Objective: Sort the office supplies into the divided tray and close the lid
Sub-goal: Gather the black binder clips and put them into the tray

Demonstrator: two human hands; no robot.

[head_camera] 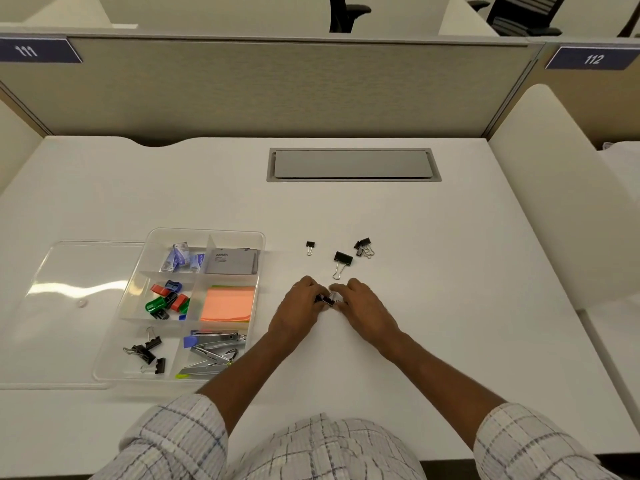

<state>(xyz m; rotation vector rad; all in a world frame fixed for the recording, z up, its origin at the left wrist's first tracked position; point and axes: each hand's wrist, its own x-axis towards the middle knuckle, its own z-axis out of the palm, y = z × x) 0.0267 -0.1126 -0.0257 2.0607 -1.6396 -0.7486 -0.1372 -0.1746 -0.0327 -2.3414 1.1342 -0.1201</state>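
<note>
Head view: left hand (300,301) and right hand (362,303) close together at mid-bench, fingertips of both curled in on a small clump of black metal binder clips (327,300) with silver wire handles; number in the clump too hidden to count. Off to the left, clear plastic divided tray (204,233), open, with its clear flat lid (69,289) lying on the white bench (467,271) against the tray's left side. Near-left compartment holding the stored black clips (147,351), so judged the destination: left of the hands and closer to the body, nearer the left hand. Probably a leftward carry over the near-right compartment of silver metal stapling tools (214,348). Out on the bench beyond the hands: one tiny black clip (310,247), one larger black clip (343,262) with its long axis running back toward the hands, handles nearest them, and a cluster of small clips (364,247) farthest right, nearer the right hand. Lid not yet on; sorting judged close to finished.
</note>
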